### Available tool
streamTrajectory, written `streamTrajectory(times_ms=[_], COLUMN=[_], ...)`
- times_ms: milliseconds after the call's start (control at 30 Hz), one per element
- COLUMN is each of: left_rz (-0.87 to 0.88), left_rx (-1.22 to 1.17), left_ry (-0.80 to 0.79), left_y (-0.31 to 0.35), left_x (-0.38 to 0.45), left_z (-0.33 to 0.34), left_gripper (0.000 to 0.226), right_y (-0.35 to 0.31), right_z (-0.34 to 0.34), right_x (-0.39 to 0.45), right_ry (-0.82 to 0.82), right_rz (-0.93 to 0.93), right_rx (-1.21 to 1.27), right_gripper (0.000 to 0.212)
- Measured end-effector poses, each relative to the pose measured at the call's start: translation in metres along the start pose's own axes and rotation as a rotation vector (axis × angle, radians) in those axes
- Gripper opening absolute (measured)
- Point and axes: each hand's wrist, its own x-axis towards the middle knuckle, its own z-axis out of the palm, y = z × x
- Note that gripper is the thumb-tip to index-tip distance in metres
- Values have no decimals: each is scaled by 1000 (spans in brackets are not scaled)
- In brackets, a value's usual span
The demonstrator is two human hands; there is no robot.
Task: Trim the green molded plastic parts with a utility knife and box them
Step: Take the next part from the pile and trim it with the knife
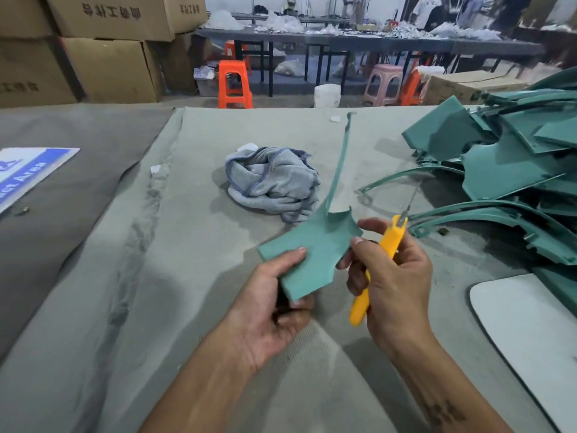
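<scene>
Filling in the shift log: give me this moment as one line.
left hand: holds green part | right hand: grips yellow utility knife, blade away from part | untrimmed pile: right | rag: behind

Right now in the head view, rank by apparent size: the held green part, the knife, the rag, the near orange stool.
1. rag
2. green part, counting its long thin strip; without it, about level with the rag
3. knife and orange stool: look alike; the stool stands much farther off, so unranked.
</scene>
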Motion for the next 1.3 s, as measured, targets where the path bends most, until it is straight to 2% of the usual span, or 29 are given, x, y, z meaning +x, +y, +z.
streamTrajectory(times_ms=[133, 233, 367, 500, 533, 600, 667, 733, 800, 833, 900, 967, 1067, 1200, 1300], left_rz=[224, 340, 449, 665, 732, 919, 1153, 1273, 1242, 1229, 1274, 1302, 1286, 1304, 1311], left_rx=[239, 266, 348, 478, 519, 770, 1249, 1697, 1925, 1975, 1948, 1891, 1839, 1545, 1387], left_ry=[174, 189, 273, 392, 414, 436, 423, 383, 315, 278, 221, 228, 320, 440, 594], left_y=[-9, -8, -10, -10, -8, -4, 0, 0, -5, -8, -9, -6, -8, -4, 1], left_x=[6, 6, 7, 13, 13, 12, 11, 11, 13, 14, 14, 12, 7, 3, 4], left_z=[-1, -3, -4, -9, -11, -20, -30, -31, -25, -23, -22, -25, -25, -24, -28], left_gripper=[16, 16, 16, 17, 25, 64, 98, 110, 114, 109, 88, 74, 69, 75, 73], right_y=[0, 3, 5, 1, -1, -3, -4, -3, -1, 1, 3, 6, 4, -4, -7], right_z=[-2, -2, 0, -5, -7, -12, -15, -14, -10, -8, -3, 1, 0, -2, 2], right_x=[2, 1, 0, 5, 7, 12, 15, 14, 12, 10, 8, 4, 1, -4, -13], right_ry=[23, -49, -105, -16, 14, 54, 65, 54, 28, 7, -44, -89, -106, -84, -256], right_rz=[3, 69, 125, 80, 67, 46, 30, 15, 5, 8, 26, 62, 49, -245, -435], right_rx=[-101, -94, -32, 21, 41, 69, 66, 25, 2, -3, -19, -28, -71, -450, -564], right_gripper=[21, 19, 31, 40, 39, 36, 38, 39, 32, 29, 26, 25, 24, 30, 33])
